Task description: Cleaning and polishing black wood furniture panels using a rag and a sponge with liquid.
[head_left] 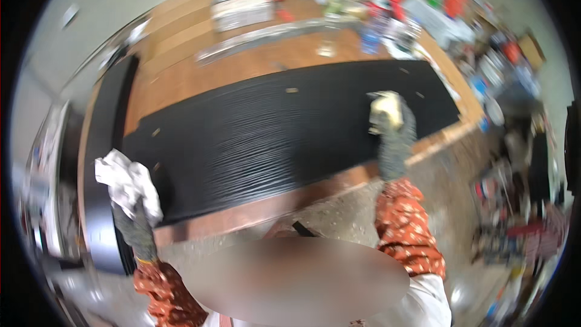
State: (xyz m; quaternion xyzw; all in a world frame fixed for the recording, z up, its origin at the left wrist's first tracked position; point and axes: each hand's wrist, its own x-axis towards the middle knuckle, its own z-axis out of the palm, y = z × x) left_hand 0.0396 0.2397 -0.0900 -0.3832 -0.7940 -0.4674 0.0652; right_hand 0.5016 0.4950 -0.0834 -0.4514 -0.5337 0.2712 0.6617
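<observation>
A long black panel (260, 127) with a ribbed, wood-grain-like sheen lies across the table. At its left end my left hand (137, 230), in a dark grey-green knit glove, is closed on a crumpled white cloth (126, 180) that hides most of the fingers. Over the panel's right part, my right hand (397, 142) in a matching glove is closed around a pale yellow cloth (386, 112), slightly blurred. Whether that cloth presses on the panel I cannot tell. A few small tan bits, one a little tan piece (292, 90), lie on the black surface.
The wooden table (175, 94) carries a cardboard sheet (180, 24), a white stack (243, 12), a clear plastic strip (266, 35) and bottles (371, 35) along its far side. Black boards (103, 139) lie along the left edge. Clutter (493, 66) crowds the right.
</observation>
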